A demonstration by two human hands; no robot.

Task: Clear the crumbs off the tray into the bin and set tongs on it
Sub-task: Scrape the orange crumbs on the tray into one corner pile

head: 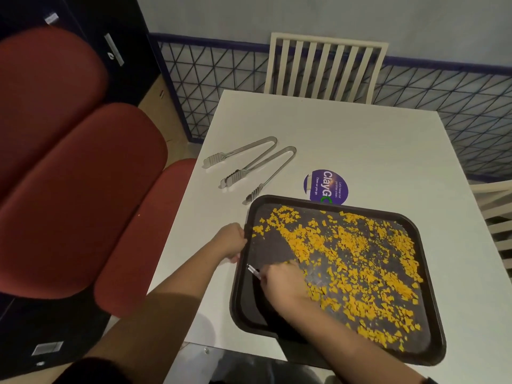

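A dark brown tray (432, 273) lies on the white table, its near corner over the table's front edge. Orange crumbs (360, 261) cover most of it, thickest in the middle and right. My left hand (231, 241) grips the tray's left rim. My right hand (285, 281) rests on the tray's left part among the crumbs, closed on a small thin tool with a pale end (253, 271); what the tool is I cannot tell. Two steel tongs lie beyond the tray on the table: one (241, 152) farther left, the other (266, 169) beside it.
A round purple sticker (325, 184) sits just behind the tray. Red padded seats (83, 189) stand to the left, a white slatted chair (324, 67) at the far side, another chair (496, 217) at the right. No bin is in view.
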